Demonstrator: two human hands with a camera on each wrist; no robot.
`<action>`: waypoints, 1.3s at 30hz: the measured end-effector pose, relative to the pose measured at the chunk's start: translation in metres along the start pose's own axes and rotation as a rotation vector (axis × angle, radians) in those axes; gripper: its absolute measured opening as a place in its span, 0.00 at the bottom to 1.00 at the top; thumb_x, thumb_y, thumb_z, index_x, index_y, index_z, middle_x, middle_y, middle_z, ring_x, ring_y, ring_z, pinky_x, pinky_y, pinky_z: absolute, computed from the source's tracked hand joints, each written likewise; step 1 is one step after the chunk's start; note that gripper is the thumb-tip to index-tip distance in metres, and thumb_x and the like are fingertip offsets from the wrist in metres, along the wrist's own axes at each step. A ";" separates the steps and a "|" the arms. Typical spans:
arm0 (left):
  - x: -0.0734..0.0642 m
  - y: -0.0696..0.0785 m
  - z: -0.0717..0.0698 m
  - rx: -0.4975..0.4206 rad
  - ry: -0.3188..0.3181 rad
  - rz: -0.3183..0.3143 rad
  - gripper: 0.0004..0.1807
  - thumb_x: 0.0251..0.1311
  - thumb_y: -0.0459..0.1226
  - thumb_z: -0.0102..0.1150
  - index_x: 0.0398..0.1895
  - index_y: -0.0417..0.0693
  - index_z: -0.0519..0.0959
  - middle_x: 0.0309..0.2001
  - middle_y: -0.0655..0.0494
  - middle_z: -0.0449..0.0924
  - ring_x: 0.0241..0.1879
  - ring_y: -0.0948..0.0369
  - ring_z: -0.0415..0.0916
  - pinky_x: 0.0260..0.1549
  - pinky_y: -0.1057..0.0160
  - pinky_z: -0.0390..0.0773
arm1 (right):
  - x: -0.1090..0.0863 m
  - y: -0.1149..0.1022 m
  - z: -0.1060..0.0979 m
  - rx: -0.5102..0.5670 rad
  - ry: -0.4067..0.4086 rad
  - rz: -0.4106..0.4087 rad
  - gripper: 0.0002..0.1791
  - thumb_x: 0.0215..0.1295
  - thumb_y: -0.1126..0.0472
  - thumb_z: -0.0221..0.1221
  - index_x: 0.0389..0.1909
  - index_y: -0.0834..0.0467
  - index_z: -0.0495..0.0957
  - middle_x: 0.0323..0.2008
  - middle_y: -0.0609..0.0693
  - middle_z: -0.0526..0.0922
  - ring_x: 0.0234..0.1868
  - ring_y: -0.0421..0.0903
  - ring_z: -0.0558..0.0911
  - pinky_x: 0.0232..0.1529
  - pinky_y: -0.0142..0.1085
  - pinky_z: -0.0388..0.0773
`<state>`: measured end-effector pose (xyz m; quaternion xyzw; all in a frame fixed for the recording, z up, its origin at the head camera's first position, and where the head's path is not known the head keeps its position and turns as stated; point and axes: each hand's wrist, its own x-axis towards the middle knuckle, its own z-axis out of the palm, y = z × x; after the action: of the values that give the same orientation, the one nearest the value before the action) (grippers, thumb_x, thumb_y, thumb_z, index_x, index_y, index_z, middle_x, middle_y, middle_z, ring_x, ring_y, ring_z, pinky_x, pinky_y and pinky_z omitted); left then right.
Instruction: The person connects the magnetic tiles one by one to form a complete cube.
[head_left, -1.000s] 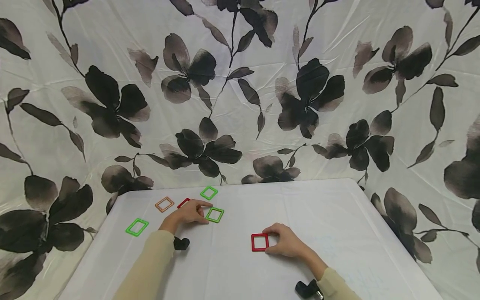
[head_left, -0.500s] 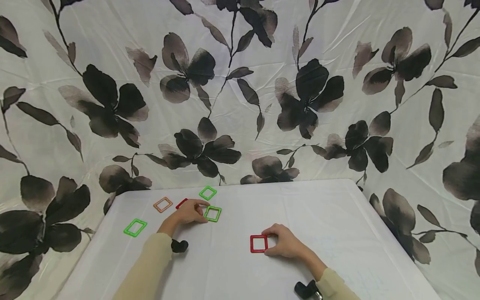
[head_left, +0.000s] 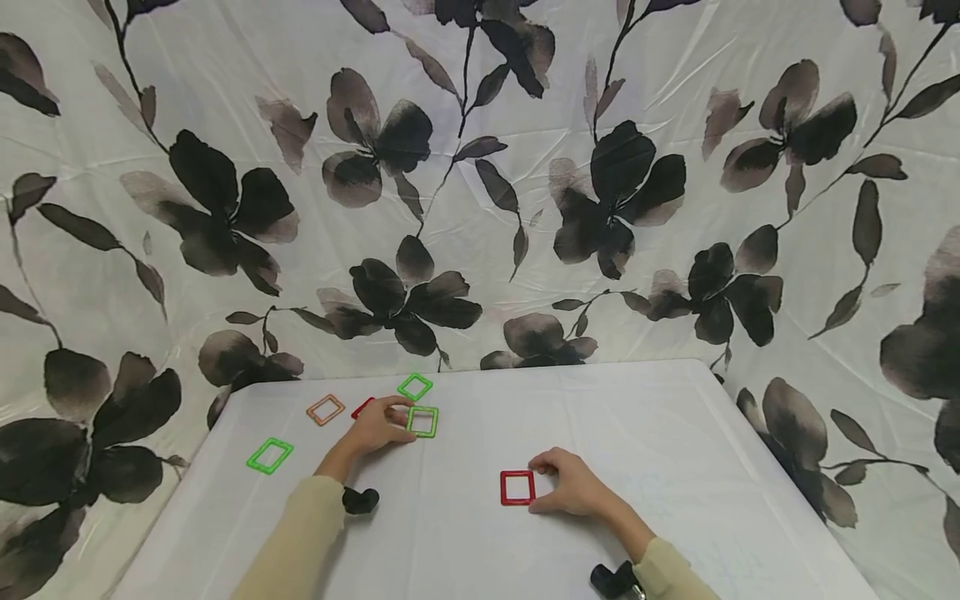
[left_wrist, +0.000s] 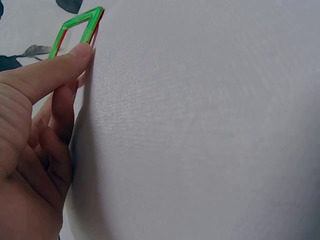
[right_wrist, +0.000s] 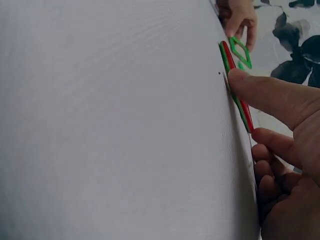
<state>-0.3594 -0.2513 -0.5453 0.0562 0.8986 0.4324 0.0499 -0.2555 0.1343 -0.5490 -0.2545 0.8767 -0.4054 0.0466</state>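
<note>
My left hand [head_left: 377,427] pinches a green square plastic frame [head_left: 433,422] near the far left of the table. In the left wrist view, the thumb lies over the near edge of that green frame [left_wrist: 82,19], and a red edge shows along its underside. Farther right and nearer, my right hand [head_left: 573,483] holds a red square plastic frame [head_left: 504,488] at its right side, between thumb and index finger. A green edge runs along one face of the red frame [right_wrist: 244,111] in the right wrist view, with the left hand [right_wrist: 242,15] beyond it.
Another red frame [head_left: 362,407] is partly hidden behind the left hand. Around it lie an orange frame [head_left: 312,410], a green frame [head_left: 425,387] at the back and another green frame [head_left: 256,461] at the left. A floral cloth [head_left: 480,208] hangs behind the white table [head_left: 465,533].
The green frame in the left hand has turned from a slanted to a squarer position and shifted slightly left and back. The right hand and its red frame have barely moved.
</note>
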 end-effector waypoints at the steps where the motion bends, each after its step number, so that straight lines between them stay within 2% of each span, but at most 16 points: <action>1: 0.000 0.000 0.000 -0.008 0.006 0.000 0.34 0.36 0.30 0.80 0.53 0.43 0.79 0.31 0.55 0.82 0.35 0.59 0.78 0.33 0.61 0.75 | 0.000 0.000 0.000 -0.006 0.004 0.002 0.31 0.40 0.56 0.78 0.47 0.60 0.79 0.40 0.47 0.77 0.43 0.46 0.75 0.48 0.41 0.73; 5: -0.002 0.001 -0.001 -0.035 0.027 0.005 0.32 0.39 0.29 0.79 0.52 0.42 0.77 0.31 0.54 0.83 0.35 0.58 0.78 0.32 0.61 0.76 | 0.003 0.000 0.002 -0.019 0.012 0.014 0.29 0.41 0.56 0.78 0.46 0.58 0.80 0.39 0.45 0.76 0.43 0.45 0.75 0.47 0.42 0.73; 8: -0.004 0.000 0.001 -0.050 0.042 0.003 0.25 0.45 0.32 0.76 0.49 0.42 0.78 0.31 0.54 0.83 0.34 0.59 0.78 0.33 0.61 0.75 | 0.004 0.001 0.004 -0.024 -0.004 0.036 0.29 0.41 0.55 0.78 0.46 0.57 0.80 0.39 0.45 0.76 0.43 0.45 0.74 0.47 0.43 0.72; 13: -0.005 -0.004 0.006 -0.089 0.117 -0.007 0.17 0.52 0.35 0.72 0.44 0.40 0.80 0.29 0.54 0.81 0.30 0.60 0.76 0.31 0.63 0.73 | 0.001 0.002 0.003 -0.008 -0.018 0.061 0.32 0.41 0.54 0.78 0.49 0.59 0.78 0.41 0.45 0.76 0.44 0.45 0.74 0.49 0.43 0.73; 20: -0.008 -0.002 0.009 -0.107 0.198 -0.055 0.12 0.56 0.35 0.69 0.42 0.39 0.83 0.30 0.53 0.81 0.23 0.59 0.75 0.22 0.63 0.75 | -0.003 0.002 0.000 0.004 0.011 0.040 0.30 0.42 0.54 0.78 0.47 0.60 0.80 0.41 0.47 0.77 0.44 0.45 0.76 0.48 0.43 0.74; 26: -0.011 0.000 0.015 -0.133 0.256 -0.065 0.11 0.56 0.36 0.70 0.39 0.39 0.84 0.29 0.52 0.82 0.21 0.60 0.75 0.20 0.65 0.73 | -0.003 0.003 0.002 -0.012 0.008 0.044 0.28 0.42 0.53 0.78 0.46 0.58 0.81 0.40 0.46 0.77 0.44 0.45 0.75 0.48 0.43 0.74; 31: -0.016 0.010 0.016 -0.187 0.296 -0.056 0.12 0.53 0.37 0.72 0.37 0.39 0.85 0.32 0.50 0.83 0.19 0.60 0.75 0.18 0.66 0.72 | 0.000 0.003 0.000 -0.015 0.012 0.029 0.28 0.43 0.55 0.77 0.46 0.58 0.81 0.40 0.46 0.76 0.44 0.46 0.75 0.48 0.44 0.73; 35: -0.026 0.020 0.020 -0.264 0.286 -0.069 0.11 0.52 0.38 0.73 0.36 0.40 0.86 0.33 0.51 0.83 0.21 0.59 0.76 0.19 0.66 0.73 | 0.000 0.004 0.002 -0.017 -0.007 0.060 0.28 0.43 0.53 0.77 0.47 0.57 0.81 0.40 0.45 0.75 0.44 0.44 0.74 0.49 0.43 0.72; 39: -0.035 0.031 0.028 -0.329 0.264 -0.053 0.11 0.51 0.36 0.73 0.35 0.39 0.85 0.33 0.51 0.83 0.23 0.57 0.76 0.21 0.64 0.75 | -0.002 0.004 0.005 -0.006 -0.010 0.058 0.27 0.43 0.54 0.77 0.46 0.56 0.81 0.40 0.44 0.75 0.44 0.44 0.74 0.48 0.42 0.73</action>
<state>-0.3190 -0.2159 -0.5372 -0.0338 0.8157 0.5755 -0.0484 -0.2542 0.1338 -0.5551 -0.2312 0.8846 -0.4002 0.0618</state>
